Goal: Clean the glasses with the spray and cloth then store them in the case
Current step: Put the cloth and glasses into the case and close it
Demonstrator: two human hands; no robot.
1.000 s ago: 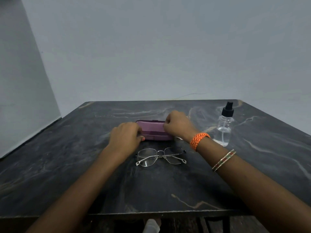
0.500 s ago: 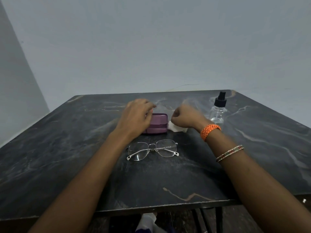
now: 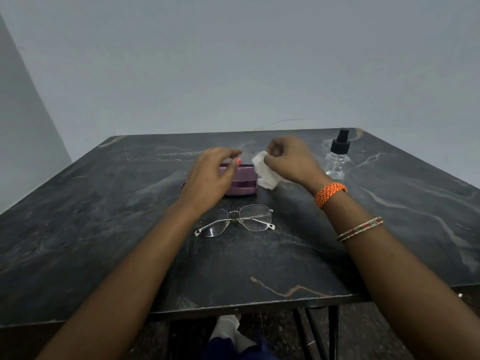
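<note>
A purple glasses case point(image 3: 242, 180) lies on the dark marble table point(image 3: 104, 229), past the thin metal-framed glasses point(image 3: 235, 220). My left hand point(image 3: 210, 178) hovers over the case's left part, fingers apart, holding nothing. My right hand point(image 3: 288, 159) is raised just right of the case and pinches a white cloth point(image 3: 266, 171) that hangs down from its fingers. A clear spray bottle point(image 3: 336, 158) with a black nozzle stands upright to the right of my right hand. The case's left end is hidden by my left hand.
A plain grey wall rises behind the table's far edge. The near table edge point(image 3: 259, 304) runs below my forearms, with dark metal legs and a white-and-blue cloth beneath it.
My right hand has lifted the white cloth up from beside the case. My left hand has risen off the case and opened. The view tilted up a little.
</note>
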